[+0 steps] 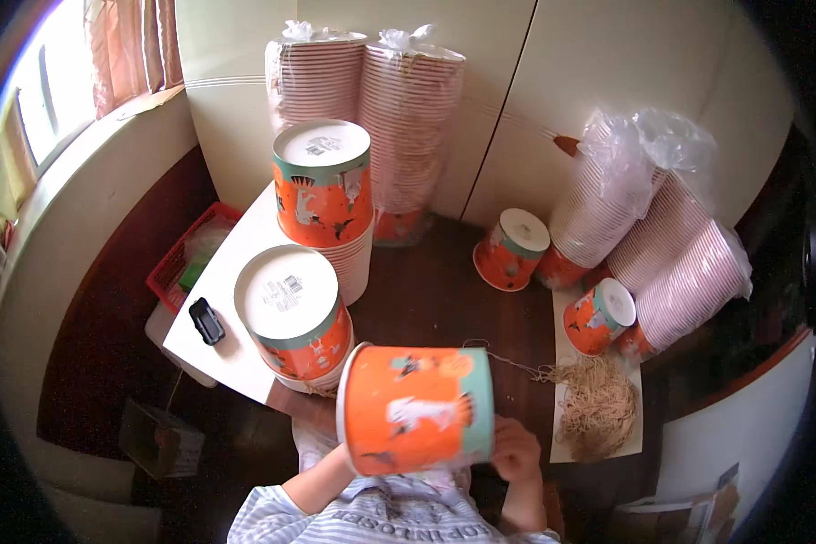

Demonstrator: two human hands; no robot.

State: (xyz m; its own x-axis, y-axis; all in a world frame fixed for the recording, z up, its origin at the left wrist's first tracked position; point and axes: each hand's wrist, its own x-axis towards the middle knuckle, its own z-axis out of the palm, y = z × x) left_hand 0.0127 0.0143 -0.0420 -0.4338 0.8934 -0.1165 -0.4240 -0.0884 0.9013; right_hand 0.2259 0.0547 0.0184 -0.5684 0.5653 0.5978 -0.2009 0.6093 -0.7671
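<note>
An orange paper bucket [417,408] with a green band and printed animal figures lies sideways in the air before my chest, its rim to the left and its base to the right. My left hand [343,461] reaches to the rim end and holds the bucket there; its fingers are hidden behind the bucket. Beside the base end is my right hand [517,451], fingers curled in, and what they pinch, if anything, cannot be made out. A thin string [508,360] runs behind the bucket toward a tangled heap of tan twine [597,408] on the right.
Upside-down bucket stacks stand at left, near [286,295] and farther [322,190]. A black object [207,321] lies beside them. Tall bagged bucket stacks [414,127] stand behind; more bagged stacks [689,286] lean at right, beside two single buckets. A red basket [168,263] sits at far left.
</note>
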